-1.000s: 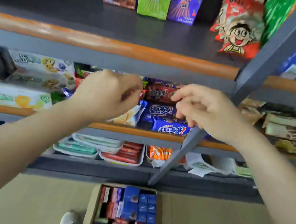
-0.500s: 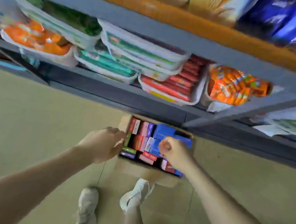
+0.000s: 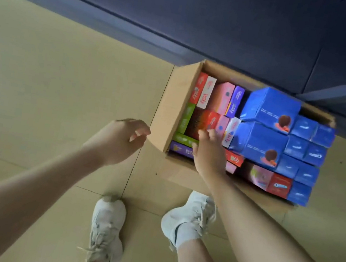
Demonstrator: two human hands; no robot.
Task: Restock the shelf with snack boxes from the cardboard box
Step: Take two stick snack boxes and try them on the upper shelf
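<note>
Right hand (image 3: 207,156) grip: fingertips on a red snack box (image 3: 208,121) inside the open brown cardboard box (image 3: 169,107) on the floor; closure unclear. Left hand (image 3: 118,139) grip loosely curled, holding nothing, just beside the carton's left wall. Two large blue boxes (image 3: 271,108) at right.

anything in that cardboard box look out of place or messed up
Nothing looks spilled or damaged. The two big blue boxes stand higher than the other snack boxes in the cardboard box, rising above its rim.
</note>
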